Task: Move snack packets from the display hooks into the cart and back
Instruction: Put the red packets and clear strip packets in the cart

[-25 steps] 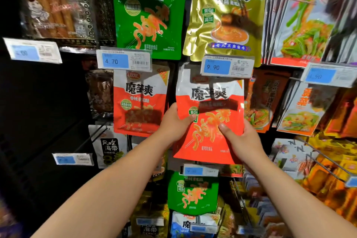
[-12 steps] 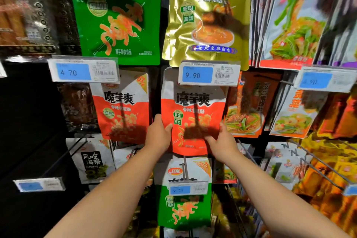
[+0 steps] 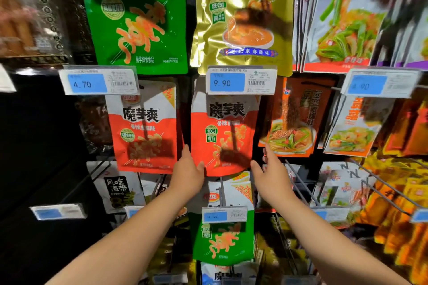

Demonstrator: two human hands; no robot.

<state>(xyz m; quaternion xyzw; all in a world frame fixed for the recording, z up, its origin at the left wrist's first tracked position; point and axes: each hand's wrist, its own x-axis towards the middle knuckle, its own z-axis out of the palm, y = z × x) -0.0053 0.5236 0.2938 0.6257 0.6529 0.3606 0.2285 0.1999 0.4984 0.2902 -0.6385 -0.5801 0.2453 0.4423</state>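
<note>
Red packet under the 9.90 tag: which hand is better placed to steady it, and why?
Probably left. The left hand has its thumb on the red packet's lower left corner; the right hand is open beside its right edge.

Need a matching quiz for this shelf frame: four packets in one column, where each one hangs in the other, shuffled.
Packets
1. gold packet
2. left red packet
3. top green packet
4. middle red packet

Places
A. just below the 4.70 tag
B. just above the 9.90 tag
C. just below the 9.90 tag
D. just above the 4.70 tag

Pairs: 1-B, 2-A, 3-D, 4-C
</note>
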